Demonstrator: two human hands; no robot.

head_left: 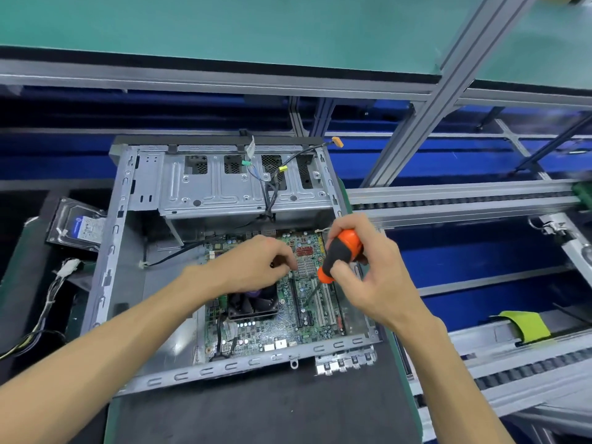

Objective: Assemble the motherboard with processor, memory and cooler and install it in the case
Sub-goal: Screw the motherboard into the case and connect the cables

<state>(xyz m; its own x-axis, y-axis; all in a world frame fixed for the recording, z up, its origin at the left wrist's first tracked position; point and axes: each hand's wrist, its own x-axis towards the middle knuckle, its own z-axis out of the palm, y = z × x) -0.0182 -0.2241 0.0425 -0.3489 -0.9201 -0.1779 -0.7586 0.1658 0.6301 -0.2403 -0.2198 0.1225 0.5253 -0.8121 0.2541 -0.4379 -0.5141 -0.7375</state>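
An open grey sheet-metal computer case [121, 238] lay on its side on a black mat [262, 418] covering the bench, close to the bench's right edge. Inside it, toward its right wall, sat the green motherboard [288, 328], with a black square cooler fan [253, 304] mounted on the board's left half. The right hand [368, 267] was curled round the orange-and-black handle of a screwdriver [341, 254], whose dark shaft slanted down and to the left to the board beside the long expansion slots. The left hand [256, 264] hovered above the cooler with its fingers curled and the tips pinched together near a small finned silver heatsink [306, 267]; what they pinched, if anything, could not be made out. A metal-cased hard drive [80, 225] with a blue-and-white label lay beyond the case's left wall, at the bench's left edge. Black cables [269, 193] with green and yellow connectors hung over the case's drive cage.
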